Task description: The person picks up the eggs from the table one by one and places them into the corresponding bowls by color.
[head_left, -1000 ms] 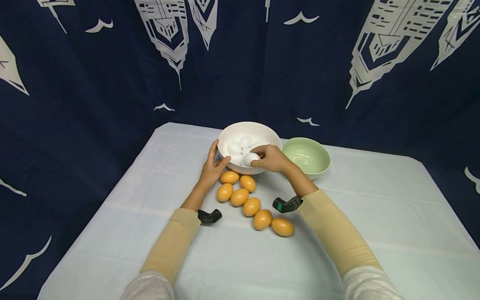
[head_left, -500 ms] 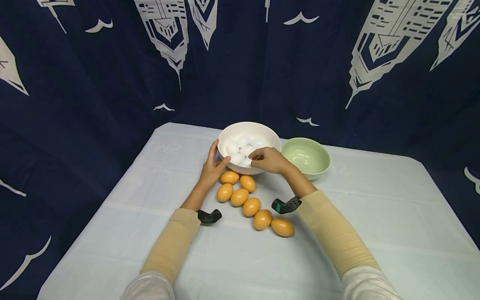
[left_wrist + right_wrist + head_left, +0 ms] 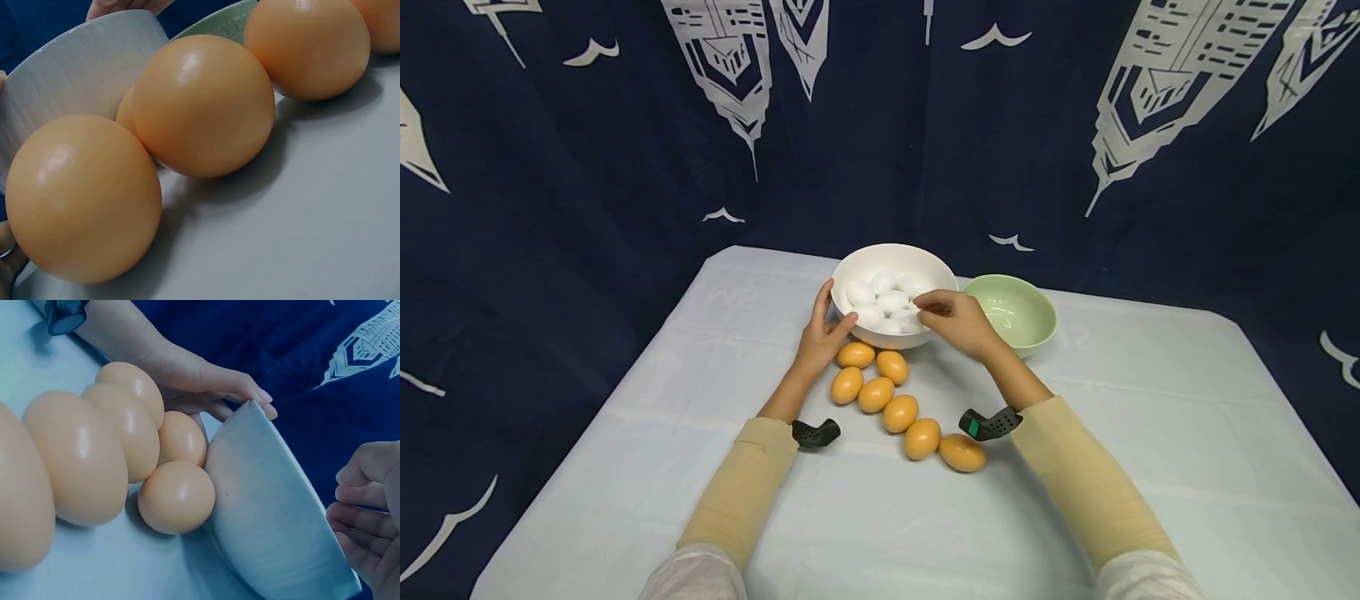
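Nice hold with your left hand (image 3: 820,342): that grip cups the left side of the white bowl (image 3: 895,258), and I'd leave it planted so nothing skates. Your right hand (image 3: 967,323) is curled over the right rim, but I can't tell if its grip has an egg. The white eggs (image 3: 892,302) sit bunched inside the bowl, so imo handle 1 at a time, no knocking its neighbors. Watch the 7 brown eggs (image 3: 900,413) in front on the tabletop (image 3: 662,467): a bump could send them rolling. Green bowl (image 3: 1018,312) is just beside, on the right.
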Available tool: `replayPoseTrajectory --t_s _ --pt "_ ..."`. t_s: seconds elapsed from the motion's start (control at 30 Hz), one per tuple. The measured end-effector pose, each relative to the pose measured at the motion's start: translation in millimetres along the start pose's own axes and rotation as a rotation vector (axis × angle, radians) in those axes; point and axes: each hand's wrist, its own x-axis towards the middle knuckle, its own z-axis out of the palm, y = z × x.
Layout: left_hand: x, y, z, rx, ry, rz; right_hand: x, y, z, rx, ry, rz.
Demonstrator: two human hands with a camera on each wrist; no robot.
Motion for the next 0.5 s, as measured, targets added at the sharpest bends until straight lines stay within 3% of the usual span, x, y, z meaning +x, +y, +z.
replayPoseTrajectory --t_s 0.5 --pt "-1.4 1.8 1.5 0.003 0.001 0.016 -20.3 5 -25 0.021 0.082 0.015"
